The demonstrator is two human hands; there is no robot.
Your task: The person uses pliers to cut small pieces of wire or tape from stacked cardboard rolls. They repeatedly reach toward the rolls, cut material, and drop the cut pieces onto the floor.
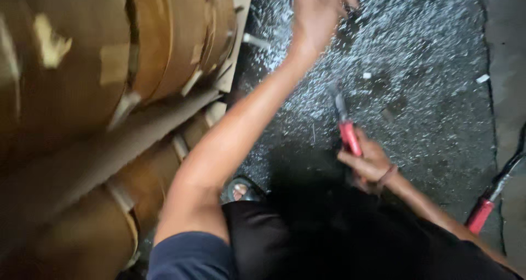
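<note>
Glittering scrap covers the dark floor (427,66). Right hand (368,165) grips red-handled cutters (346,128). Left hand (318,12) reaches far, fingers loosely open and empty, beside brown rolls (109,66).

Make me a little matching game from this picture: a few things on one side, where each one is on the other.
Things:
1. left hand
2. right hand
3. brown rolls
4. red-handled tool

Places:
A. stacked at the left
B. on the floor by the right edge
C. raised at the top
D. gripping red pliers

Pairs: 1-C, 2-D, 3-A, 4-B

Navy short sleeve (189,255), black trousers (339,241), wristband (387,176)
</note>
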